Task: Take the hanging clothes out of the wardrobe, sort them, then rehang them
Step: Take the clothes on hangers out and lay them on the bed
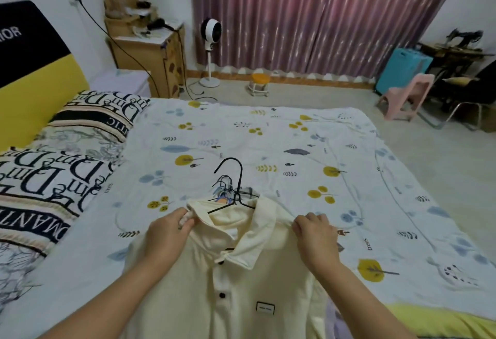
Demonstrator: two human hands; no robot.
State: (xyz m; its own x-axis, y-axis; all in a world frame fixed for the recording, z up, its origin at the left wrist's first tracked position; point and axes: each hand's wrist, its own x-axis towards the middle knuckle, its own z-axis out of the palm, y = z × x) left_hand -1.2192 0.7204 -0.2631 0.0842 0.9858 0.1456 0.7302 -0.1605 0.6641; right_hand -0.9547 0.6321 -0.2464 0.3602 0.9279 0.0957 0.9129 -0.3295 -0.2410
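A cream polo shirt (pixel 228 271) with black buttons lies face up on the bed, on top of other clothes. A black wire hanger (pixel 237 177) sits in its collar, hook pointing away from me. Several more hanger hooks (pixel 224 184) bunch just behind the collar. My left hand (pixel 167 231) pinches the shirt's left shoulder by the collar. At the right shoulder my right hand (pixel 315 234) grips the fabric. A lilac garment (pixel 334 317) peeks out under the shirt's right side.
The bed (pixel 295 145) has a white leaf-print sheet. Lettered pillows (pixel 53 177) lie at the left by a yellow and black headboard (pixel 32 70). Beyond stand a wooden dresser (pixel 153 51), a fan (pixel 210 51), a small stool (pixel 259 83), pink curtains (pixel 322 16) and a pink chair (pixel 405 97).
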